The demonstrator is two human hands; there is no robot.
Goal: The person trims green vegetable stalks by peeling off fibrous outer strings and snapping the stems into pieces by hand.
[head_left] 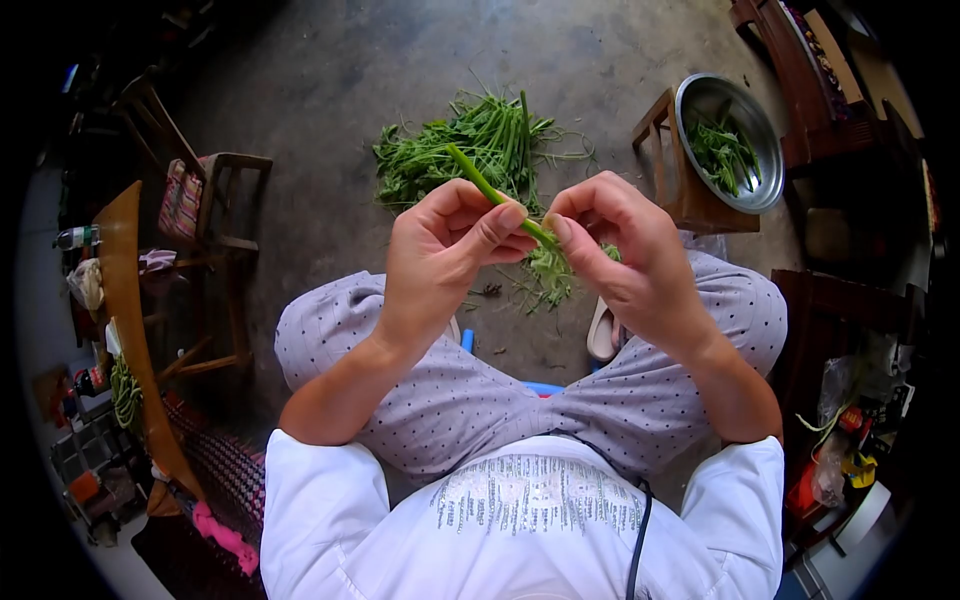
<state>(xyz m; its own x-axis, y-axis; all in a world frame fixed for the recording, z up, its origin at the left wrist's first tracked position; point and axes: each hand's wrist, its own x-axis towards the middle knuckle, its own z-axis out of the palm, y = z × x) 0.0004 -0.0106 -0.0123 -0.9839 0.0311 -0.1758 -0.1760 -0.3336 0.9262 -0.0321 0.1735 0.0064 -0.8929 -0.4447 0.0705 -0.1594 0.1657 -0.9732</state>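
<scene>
A thick green stem slants between my hands, its upper end pointing up and left. My left hand is closed round its middle, thumb pressed on top. At the stem's lower end, the thumb and fingertips of my right hand pinch together; whether they grip the stem itself or a thin strip of it, I cannot tell. Below the hands, pale green scraps lie on the floor between my feet. Beyond them spreads a large heap of leafy green stems, partly hidden by my left hand.
A metal basin holding some greens stands on a wooden stool at the right. At the left are a wooden chair and a wooden table edge. Dark wooden furniture lines the far right.
</scene>
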